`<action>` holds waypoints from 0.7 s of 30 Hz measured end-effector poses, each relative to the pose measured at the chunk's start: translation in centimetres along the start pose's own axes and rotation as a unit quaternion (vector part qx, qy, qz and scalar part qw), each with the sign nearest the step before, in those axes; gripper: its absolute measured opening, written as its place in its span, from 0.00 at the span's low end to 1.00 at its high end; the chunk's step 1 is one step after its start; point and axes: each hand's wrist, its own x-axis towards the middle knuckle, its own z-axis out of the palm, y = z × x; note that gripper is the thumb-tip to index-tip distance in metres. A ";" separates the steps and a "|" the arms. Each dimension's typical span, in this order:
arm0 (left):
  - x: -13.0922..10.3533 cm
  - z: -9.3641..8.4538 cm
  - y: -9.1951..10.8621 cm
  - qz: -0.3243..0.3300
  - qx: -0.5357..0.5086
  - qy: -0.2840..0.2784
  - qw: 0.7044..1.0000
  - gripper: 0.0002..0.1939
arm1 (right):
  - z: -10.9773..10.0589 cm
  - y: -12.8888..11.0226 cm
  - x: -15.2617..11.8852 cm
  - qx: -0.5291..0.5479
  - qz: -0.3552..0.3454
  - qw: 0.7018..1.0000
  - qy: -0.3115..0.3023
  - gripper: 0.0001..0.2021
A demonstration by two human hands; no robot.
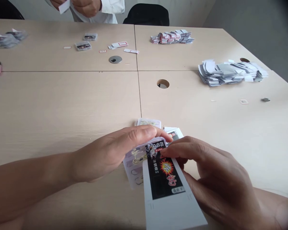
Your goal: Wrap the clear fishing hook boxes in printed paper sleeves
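Note:
My right hand point(213, 172) is closed on a long white card point(175, 207) with a black printed label and a yellow starburst. Its index finger presses on the label. The card overlaps a clear plastic hook box point(135, 171), whose compartments hold several fish hooks. My left hand point(127, 148) curves over the upper part of this box, thumb on top and fingertips at the card's upper end. Most of its fingers are hidden, and I cannot make out how firmly they grip. Just beyond lie another clear box point(148, 122) with hooks and a second printed card point(174, 132).
A large heap of white cards point(230, 73) lies to the right, a red-edged pile point(172, 37) behind it. Two small boxes point(83, 46) and loose strips point(118, 44) lie farther left. A cable hole point(163, 84) opens mid-table. Across, a person's hands point(87, 7) hold white paper.

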 end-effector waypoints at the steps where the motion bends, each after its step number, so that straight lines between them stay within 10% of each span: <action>1: 0.0 0.1 0.1 -0.003 0.011 0.008 1.000 0.20 | 0.0 0.0 0.1 -0.002 0.000 1.000 0.002 0.11; 21: -1.0 -0.5 0.6 -0.033 0.028 -0.010 0.999 0.27 | -0.4 0.4 0.2 0.052 -0.001 0.998 0.023 0.12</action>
